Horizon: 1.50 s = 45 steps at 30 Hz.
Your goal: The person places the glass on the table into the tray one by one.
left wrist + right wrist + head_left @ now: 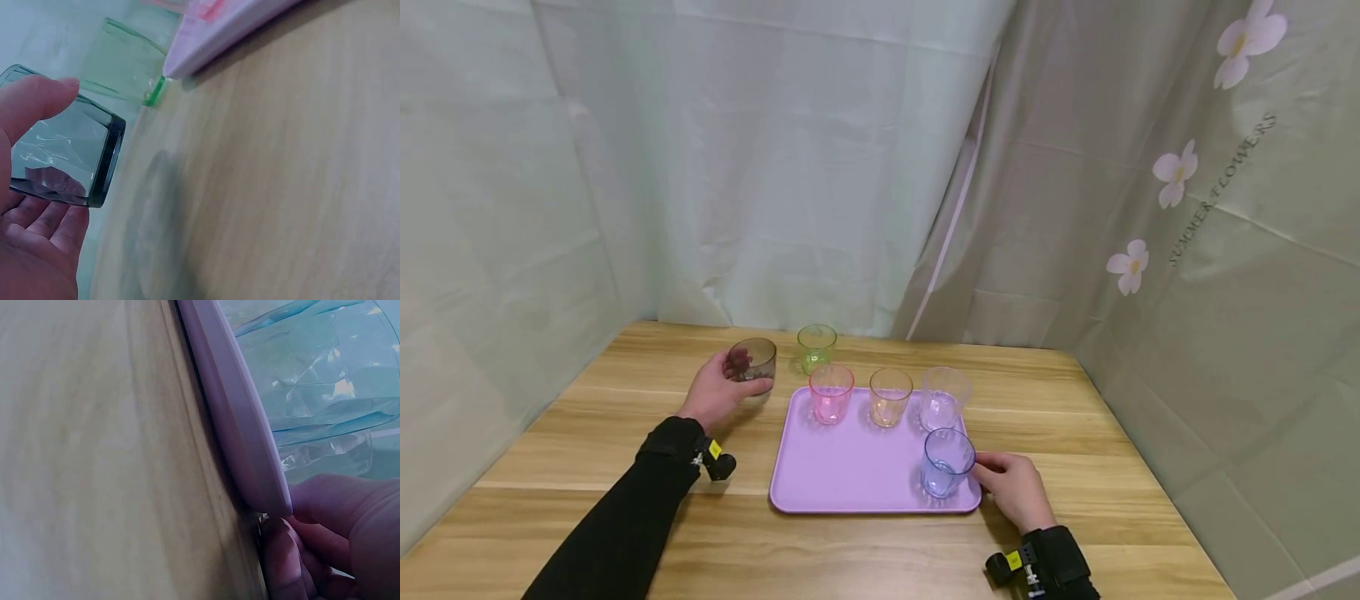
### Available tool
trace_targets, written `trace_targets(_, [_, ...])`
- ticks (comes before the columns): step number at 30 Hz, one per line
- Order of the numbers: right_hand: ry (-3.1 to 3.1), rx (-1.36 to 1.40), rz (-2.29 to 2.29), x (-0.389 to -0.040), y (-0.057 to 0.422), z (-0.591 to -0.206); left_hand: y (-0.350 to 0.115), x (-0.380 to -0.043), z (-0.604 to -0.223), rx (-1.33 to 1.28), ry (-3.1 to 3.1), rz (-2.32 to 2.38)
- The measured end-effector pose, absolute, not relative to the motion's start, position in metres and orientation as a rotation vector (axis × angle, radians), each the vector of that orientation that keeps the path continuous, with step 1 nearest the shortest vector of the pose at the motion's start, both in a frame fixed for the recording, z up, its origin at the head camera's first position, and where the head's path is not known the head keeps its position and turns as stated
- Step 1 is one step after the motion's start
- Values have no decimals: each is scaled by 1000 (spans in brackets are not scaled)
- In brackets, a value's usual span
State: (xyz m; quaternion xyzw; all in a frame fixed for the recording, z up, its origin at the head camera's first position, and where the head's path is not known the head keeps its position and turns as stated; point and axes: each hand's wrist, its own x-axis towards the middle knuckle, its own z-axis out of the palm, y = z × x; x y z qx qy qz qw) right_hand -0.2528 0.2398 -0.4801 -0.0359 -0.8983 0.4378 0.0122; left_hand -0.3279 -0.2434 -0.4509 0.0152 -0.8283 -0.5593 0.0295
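Observation:
My left hand [718, 396] grips a smoky grey cup [758, 360], thumb on one side and fingers round the other. In the left wrist view the cup [62, 147] is held up off the table, its shadow on the wood. A purple tray [842, 479] lies on the table, and my right hand [1015, 487] pinches its right edge, thumb above and fingers below in the right wrist view. On the tray are a blue cup [946, 467] beside that hand, a pink cup [831, 396], an amber cup [891, 400] and a clear pale cup [943, 400] along the back.
A green cup [816, 348] stands on the wooden table [1030, 383] behind the tray, right of the grey cup. Pale curtains [820, 167] hang round the back and sides of the table.

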Motion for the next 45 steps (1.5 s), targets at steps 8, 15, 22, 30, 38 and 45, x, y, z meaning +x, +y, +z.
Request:
trace_targets(8, [-2787, -112, 1386, -252, 240, -480, -237, -327, -436, 24, -2542, -1753])
trace_targets(15, [-2774, -120, 1391, -252, 240, -480, -232, -322, -419, -22, -2551, -1788])
trace_targets(22, [-2785, -135, 1380, -253, 242, -481, -224, -319, -407, -113, -2553, -1771])
trace_targets(30, [-2789, -128, 1381, -253, 241, -481, -216, -311, -393, -164, -2603, -1711])
trace_targets(38, [-2791, -116, 1382, -253, 241, -482, -210, -304, -384, -251, -2608, -1676])
trace_targets(45, [-2795, -120, 1387, -253, 240, -481, -205, -299, -380, -295, -2594, -1686])
